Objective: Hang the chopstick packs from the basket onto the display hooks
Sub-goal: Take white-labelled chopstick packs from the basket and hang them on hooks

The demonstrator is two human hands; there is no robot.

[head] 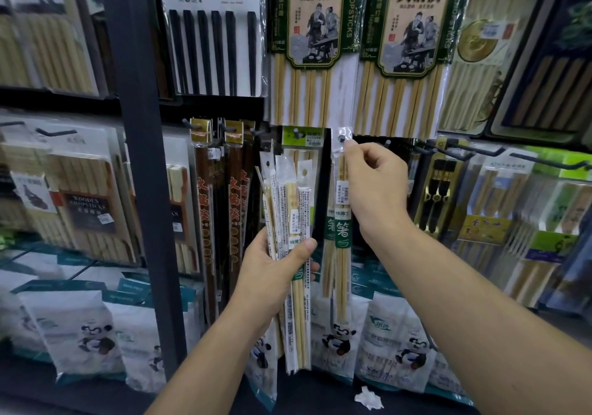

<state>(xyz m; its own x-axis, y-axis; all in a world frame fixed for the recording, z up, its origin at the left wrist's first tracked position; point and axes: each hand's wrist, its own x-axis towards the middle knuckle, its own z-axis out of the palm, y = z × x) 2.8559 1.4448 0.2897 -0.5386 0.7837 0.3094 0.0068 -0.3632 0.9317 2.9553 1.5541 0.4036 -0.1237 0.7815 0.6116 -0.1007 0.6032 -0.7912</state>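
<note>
Right hand [374, 187] pinches a chopstick pack [342, 222], apparently on a display hook [342, 139]; left hand [275, 270] grips a bundle of packs [288, 209].

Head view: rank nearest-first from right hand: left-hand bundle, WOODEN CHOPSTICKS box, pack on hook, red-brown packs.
1. pack on hook, pinched by right hand
2. bundle, just left
3. red-brown packs, further left
4. WOODEN CHOPSTICKS box, far left

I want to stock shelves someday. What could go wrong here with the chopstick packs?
The right hand pinches just the top of the thin pack, whose hole sits near the tip of the hook; released early, it might slide off. The left hand grips a loose, fanned bundle of packs; one could slip out and fall.
</note>
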